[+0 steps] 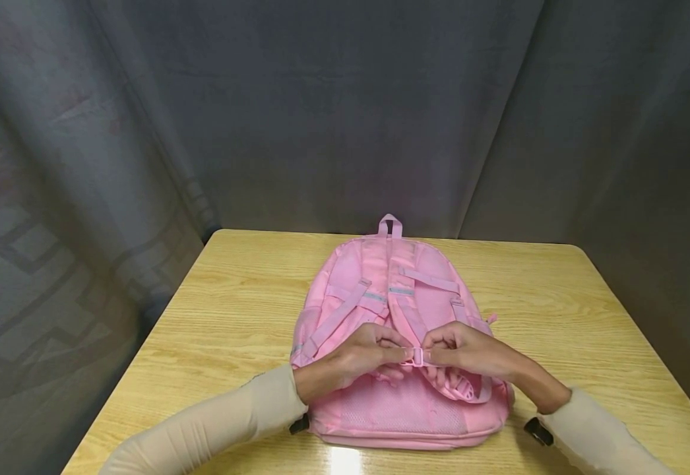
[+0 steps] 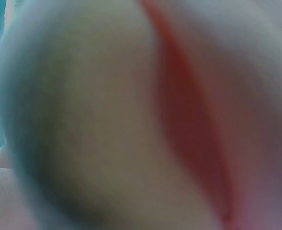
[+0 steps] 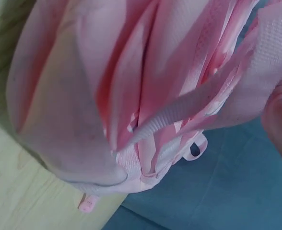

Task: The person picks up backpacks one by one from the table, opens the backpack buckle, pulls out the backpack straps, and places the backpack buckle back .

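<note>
On my head view, the left hand (image 1: 357, 356) and right hand (image 1: 470, 349) cover both ends of the pink buckle (image 1: 418, 357), too small for me to tell whether its halves are joined. The bottom edge cuts off the left sleeve (image 1: 220, 419), right sleeve (image 1: 606, 435) and table (image 1: 238, 290). My left wrist view is mostly unreadable blur; on the right wrist view, the top edge crops the backpack (image 3: 98, 91).
</note>
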`<state>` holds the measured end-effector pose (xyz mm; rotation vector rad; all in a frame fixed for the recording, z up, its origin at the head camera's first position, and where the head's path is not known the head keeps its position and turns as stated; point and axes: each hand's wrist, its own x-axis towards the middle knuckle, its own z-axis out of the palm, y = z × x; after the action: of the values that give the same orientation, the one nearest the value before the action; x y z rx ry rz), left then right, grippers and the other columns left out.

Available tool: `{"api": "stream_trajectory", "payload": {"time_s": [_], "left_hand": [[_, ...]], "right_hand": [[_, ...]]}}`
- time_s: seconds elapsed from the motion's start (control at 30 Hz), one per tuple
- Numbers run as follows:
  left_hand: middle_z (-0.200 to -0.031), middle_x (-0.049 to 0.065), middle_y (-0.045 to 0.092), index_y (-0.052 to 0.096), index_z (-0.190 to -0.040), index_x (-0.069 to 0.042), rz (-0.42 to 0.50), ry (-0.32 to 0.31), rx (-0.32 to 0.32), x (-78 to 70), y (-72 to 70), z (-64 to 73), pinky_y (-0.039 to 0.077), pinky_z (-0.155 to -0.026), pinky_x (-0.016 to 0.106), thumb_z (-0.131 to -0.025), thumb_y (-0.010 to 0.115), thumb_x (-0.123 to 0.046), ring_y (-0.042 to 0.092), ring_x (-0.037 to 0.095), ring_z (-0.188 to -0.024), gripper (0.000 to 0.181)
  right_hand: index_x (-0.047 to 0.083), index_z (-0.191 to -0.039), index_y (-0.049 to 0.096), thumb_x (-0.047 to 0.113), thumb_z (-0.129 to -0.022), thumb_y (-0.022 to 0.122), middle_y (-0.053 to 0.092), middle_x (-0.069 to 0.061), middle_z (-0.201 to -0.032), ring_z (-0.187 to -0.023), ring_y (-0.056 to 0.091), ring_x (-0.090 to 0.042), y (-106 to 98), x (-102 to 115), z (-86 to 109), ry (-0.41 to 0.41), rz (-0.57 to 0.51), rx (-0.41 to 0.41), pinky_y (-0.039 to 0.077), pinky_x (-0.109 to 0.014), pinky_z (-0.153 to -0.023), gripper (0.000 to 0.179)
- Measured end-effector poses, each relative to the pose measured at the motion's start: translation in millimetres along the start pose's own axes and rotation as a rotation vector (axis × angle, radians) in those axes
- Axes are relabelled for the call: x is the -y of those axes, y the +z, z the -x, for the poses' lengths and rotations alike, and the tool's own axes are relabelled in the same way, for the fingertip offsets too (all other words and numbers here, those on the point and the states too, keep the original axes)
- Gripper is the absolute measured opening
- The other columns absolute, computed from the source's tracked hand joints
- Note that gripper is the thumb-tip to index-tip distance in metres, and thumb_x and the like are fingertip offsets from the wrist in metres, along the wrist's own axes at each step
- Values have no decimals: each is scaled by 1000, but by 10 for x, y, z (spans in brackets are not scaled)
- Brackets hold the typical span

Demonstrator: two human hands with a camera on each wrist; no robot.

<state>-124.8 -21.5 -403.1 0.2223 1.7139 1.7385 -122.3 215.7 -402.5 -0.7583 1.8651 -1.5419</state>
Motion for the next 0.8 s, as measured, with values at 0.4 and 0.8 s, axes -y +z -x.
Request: {"api": "stream_trajectory", "payload": {"time_s": [0.4,0.8], "left_hand": [[-86,20,74,69,-102,2,-21,-5,8,-4,-14,3,65,-68,38,-92,69,-5,68,14,-63,12],[-78,10,73,69,-103,4,-5,-3,9,-5,-7,6,56,-50,20,-92,67,-2,66,11,-57,13]], "right_hand": [[-8,-93,64,2,-100,50,68,-24,-81,-69,68,-11,-32,61,54,29,62,15,60,-22,-58,19],[-5,-93,66,8,-103,52,69,-18,-77,-65,62,-5,-33,-6,42,4,49,18,53,-13,-53,21]]}}
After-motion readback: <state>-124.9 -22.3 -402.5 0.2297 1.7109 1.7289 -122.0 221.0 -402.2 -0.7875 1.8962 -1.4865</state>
